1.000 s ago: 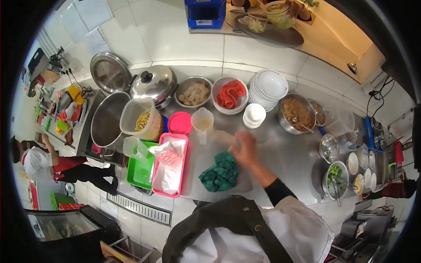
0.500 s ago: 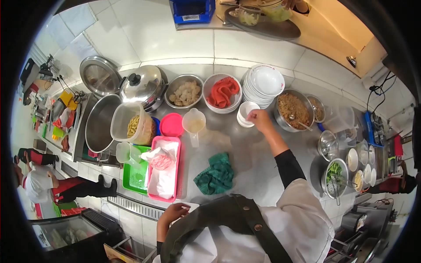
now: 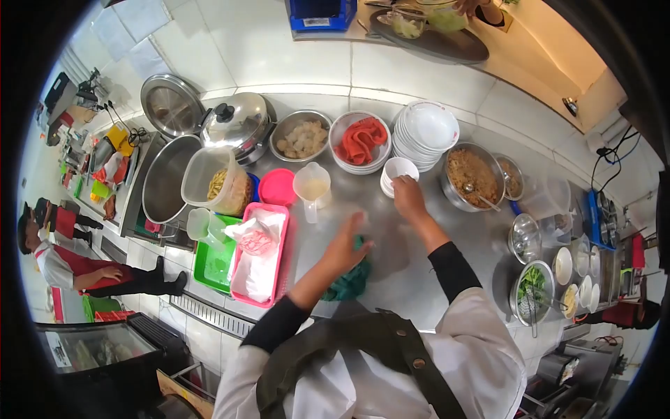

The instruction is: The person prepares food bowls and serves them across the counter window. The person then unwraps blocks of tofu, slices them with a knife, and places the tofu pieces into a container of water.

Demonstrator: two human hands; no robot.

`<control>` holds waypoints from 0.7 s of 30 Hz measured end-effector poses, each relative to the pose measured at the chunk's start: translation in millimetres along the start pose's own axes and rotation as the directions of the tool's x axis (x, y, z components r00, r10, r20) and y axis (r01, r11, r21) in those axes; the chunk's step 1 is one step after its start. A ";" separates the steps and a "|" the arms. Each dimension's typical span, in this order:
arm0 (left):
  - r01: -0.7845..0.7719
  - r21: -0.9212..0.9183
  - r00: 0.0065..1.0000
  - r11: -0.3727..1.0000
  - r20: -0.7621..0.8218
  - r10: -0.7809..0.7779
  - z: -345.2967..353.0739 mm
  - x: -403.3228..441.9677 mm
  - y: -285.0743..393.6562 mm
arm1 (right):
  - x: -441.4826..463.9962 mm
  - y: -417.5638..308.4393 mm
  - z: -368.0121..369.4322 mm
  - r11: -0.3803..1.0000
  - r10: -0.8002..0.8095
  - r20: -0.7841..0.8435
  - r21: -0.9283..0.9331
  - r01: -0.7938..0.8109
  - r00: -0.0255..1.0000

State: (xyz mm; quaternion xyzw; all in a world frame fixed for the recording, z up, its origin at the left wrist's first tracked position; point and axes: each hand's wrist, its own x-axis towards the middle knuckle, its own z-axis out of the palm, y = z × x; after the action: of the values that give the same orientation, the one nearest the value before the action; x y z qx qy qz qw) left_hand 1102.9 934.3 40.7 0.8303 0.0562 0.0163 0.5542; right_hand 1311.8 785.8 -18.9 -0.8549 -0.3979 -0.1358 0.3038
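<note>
On the steel counter (image 3: 433, 279), my right hand (image 3: 408, 194) is closed at the near rim of a small stack of white bowls (image 3: 400, 170), thumb and fingers on the top bowl. Fingers apart and empty, my left hand (image 3: 347, 244) hovers over a crumpled green cloth (image 3: 347, 281), hiding part of it. A measuring jug (image 3: 312, 185) with pale liquid stands beyond my left hand. Behind the small bowls are a taller stack of larger white bowls (image 3: 429, 127) and a bowl with a red cloth (image 3: 361, 141).
A pink tray (image 3: 258, 290), a green tray (image 3: 211, 264) and a pink lid (image 3: 277, 186) lie to the left. Right of the bowls is a steel bowl of brown food (image 3: 474, 174); a colander of greens (image 3: 532, 290) sits near the right edge. People (image 3: 59, 255) stand far left.
My right hand has moved from over the counter's middle to the small bowls. My left hand has come up from the counter's front edge to above the green cloth.
</note>
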 end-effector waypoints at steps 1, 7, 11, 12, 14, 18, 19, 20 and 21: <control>-0.121 0.080 0.991 0.989 -0.055 0.126 17.7 32.8 -8.0 | -1.8 1.2 2.5 1.000 0.001 -0.005 -0.011 -0.001 1.000; -0.494 0.298 0.756 0.817 -0.318 0.573 87.5 179.6 -57.6 | 6.5 -4.6 -4.9 0.985 0.143 0.040 0.089 -0.147 0.989; -0.422 0.089 0.837 0.902 -0.346 0.425 103.5 196.5 -73.7 | 14.2 -1.8 -11.2 0.970 0.185 0.053 0.151 -0.191 0.981; -0.401 0.115 0.836 0.909 -0.359 0.414 103.1 192.7 -66.9 | 15.0 -1.5 -10.2 0.969 0.194 0.054 0.145 -0.200 0.979; -0.384 0.148 0.826 0.912 -0.385 0.410 104.8 186.4 -66.1 | 12.9 -0.1 -7.7 0.964 0.205 0.077 0.157 -0.214 0.976; -0.367 0.113 0.844 0.923 -0.377 0.382 103.0 188.7 -59.5 | 16.5 13.5 -4.7 0.942 0.199 0.051 0.264 -0.206 0.979; -0.348 0.088 0.863 0.933 -0.358 0.355 102.9 187.5 -60.8 | 17.2 14.2 -4.9 0.933 0.202 0.021 0.302 -0.199 0.979; -0.319 0.047 0.876 0.946 -0.367 0.314 103.8 187.1 -60.3 | 19.9 14.1 -8.8 0.941 0.176 0.044 0.287 -0.181 0.983; -0.311 0.150 0.867 0.939 -0.361 0.345 103.3 186.4 -59.4 | 18.9 13.6 -8.9 0.940 0.189 0.042 0.282 -0.193 0.981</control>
State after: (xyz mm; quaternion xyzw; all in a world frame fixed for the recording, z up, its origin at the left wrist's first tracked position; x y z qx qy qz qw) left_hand 1292.8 882.7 -60.5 0.8317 0.0217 0.2688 0.4853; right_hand 1334.5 784.8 -8.6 -0.8378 -0.3304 -0.0409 0.4327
